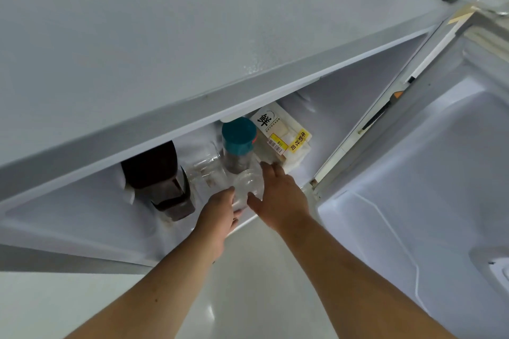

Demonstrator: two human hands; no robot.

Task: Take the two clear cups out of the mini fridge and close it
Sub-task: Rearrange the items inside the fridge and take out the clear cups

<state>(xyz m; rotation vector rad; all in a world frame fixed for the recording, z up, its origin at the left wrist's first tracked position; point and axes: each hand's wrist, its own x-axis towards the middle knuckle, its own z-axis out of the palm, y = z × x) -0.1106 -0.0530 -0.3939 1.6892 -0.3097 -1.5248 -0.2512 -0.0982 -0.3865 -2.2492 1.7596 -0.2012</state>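
Two hands [220, 215] [278, 195], one clear cup [248, 184], open fridge [192, 36]

Inside the mini fridge [82, 217] I see one clear cup [249, 184] at the front between my hands, the second cup [205, 170] behind-left, a jar [238, 146] behind, a bottle [159, 176] far left.
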